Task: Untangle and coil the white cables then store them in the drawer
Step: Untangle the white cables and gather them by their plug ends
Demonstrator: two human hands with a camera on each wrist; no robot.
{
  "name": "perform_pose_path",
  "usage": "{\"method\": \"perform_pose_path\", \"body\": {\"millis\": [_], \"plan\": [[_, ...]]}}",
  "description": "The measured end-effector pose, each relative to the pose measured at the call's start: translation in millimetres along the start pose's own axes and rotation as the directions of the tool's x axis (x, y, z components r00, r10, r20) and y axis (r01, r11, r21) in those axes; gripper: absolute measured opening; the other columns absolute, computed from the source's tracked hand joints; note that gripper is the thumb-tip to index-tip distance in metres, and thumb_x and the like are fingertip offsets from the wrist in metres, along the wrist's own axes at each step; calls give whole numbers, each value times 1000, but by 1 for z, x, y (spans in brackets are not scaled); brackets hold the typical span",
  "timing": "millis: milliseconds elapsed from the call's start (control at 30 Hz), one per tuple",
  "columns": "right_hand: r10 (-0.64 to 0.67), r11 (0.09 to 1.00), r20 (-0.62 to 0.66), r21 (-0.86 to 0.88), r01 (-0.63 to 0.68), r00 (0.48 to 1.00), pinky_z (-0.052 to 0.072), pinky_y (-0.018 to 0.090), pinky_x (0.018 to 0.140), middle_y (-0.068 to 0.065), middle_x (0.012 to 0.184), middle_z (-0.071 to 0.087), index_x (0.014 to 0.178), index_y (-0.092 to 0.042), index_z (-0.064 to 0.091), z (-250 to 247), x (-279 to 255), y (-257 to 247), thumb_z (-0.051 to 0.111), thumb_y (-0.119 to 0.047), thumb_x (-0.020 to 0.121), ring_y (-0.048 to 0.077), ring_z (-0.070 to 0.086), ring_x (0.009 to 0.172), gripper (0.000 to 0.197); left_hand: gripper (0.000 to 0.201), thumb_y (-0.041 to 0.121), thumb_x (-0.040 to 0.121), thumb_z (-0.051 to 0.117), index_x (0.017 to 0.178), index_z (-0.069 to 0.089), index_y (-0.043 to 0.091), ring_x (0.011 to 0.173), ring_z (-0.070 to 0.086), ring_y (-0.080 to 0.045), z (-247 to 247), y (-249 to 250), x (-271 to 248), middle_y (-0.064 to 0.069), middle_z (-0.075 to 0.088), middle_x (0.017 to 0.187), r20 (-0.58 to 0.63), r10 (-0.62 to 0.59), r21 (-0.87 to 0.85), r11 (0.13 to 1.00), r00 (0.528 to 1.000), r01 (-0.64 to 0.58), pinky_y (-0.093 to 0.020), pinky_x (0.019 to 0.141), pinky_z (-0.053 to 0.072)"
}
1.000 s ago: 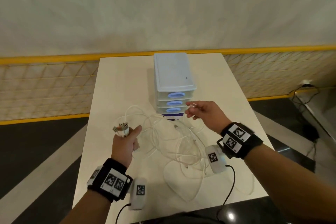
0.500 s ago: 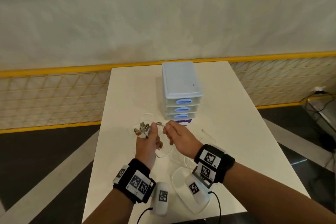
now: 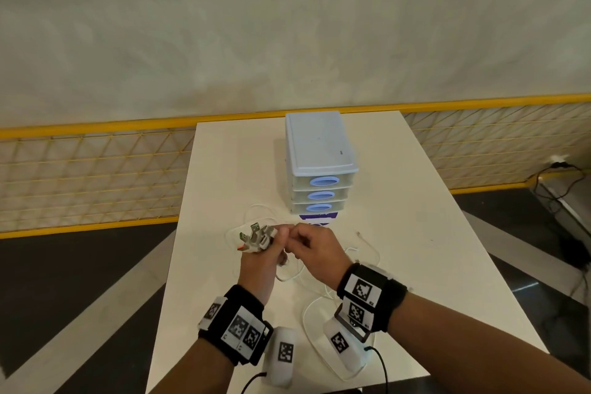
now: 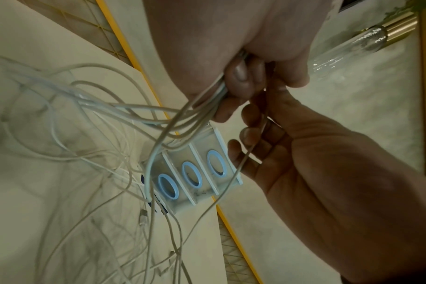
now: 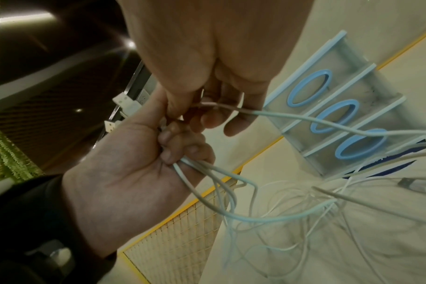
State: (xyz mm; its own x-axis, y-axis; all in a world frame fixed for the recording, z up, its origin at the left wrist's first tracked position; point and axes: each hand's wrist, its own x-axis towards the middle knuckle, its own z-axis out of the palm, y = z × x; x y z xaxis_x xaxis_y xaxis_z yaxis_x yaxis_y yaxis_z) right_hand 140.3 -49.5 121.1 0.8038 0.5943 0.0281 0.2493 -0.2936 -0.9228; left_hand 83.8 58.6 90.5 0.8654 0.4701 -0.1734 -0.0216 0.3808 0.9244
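Left grip [image 3: 259, 261] fisted round thin white cables [image 4: 124, 107]; right grip [image 3: 315, 251] pinching one.

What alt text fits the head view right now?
Left hand grips a bunch of white cables by their plug ends while the right hand pinches one beside it, above a white table holding a pale blue three-drawer plastic organiser, all drawers closed.

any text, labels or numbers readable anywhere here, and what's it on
No text can be read.
Small dark mark on the pale blue plastic drawer unit's lid: too small.
White lettering on the dark blue label under the drawer unit: blurred.
Black-and-white square marker tags on the black wristbands: patterns, not words.
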Motion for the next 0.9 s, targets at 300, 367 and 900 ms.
{"method": "perform_pose_path", "body": {"millis": [300,367,900], "plan": [[50,993,127,-112,-35,991,44,19,64,-4,67,60,75,-12,53,0,-6,20,50,-23,95,6,54,63,23,36,38,85,52,61,50,11,51,38,-14,3,3,0,-3,42,53,-2,63,171,983,998,-62,-27,52,35],[33,995,134,-93,-20,990,48,30,72,8,78,69,80,-5,58,2,-7,21,51,-26,95,19,62,75,26,37,42,84,54,63,50,12,53,40,-15,3,2,2,-3,44,56,-17,22,153,988,1000,-19,-27,52,35],[235,883,343,-466,-52,909,36,26,71,5,77,59,81,-9,55,-34,-8,61,39,-36,98,20,52,73,35,51,19,94,53,47,34,24,31,17,-5,-29,48,24,11,23,37,-170,-128,-255,963,977,82,-18,39,11]]}}
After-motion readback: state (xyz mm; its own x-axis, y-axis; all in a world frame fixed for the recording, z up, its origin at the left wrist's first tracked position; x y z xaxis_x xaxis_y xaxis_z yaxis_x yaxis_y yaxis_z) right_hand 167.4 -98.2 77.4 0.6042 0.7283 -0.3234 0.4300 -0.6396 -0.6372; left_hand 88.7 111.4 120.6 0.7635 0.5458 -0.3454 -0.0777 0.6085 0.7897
